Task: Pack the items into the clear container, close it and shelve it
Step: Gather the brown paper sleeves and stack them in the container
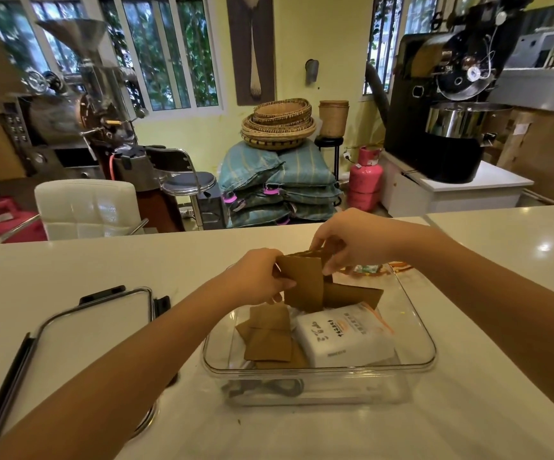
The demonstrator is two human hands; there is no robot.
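Note:
The clear container [318, 368] stands open on the white counter in front of me. Inside lie several brown cardboard sleeves [269, 336] on the left and a white printed packet [342, 336] on the right. Above its far half, both hands hold a stack of brown sleeves [302, 283]. My left hand [255, 277] grips the stack's left edge. My right hand [351, 240] pinches its top from behind. Another brown sleeve [355, 295] leans inside just under the stack. The container's lid [93, 323] with black clips lies flat to the left.
A colourful wrapper [371, 268] lies on the counter behind the container. Beyond the counter edge stand a white chair [86, 207], a stool [189, 185], stacked sacks [278, 180] with baskets, a pink gas cylinder [365, 177] and roasting machines.

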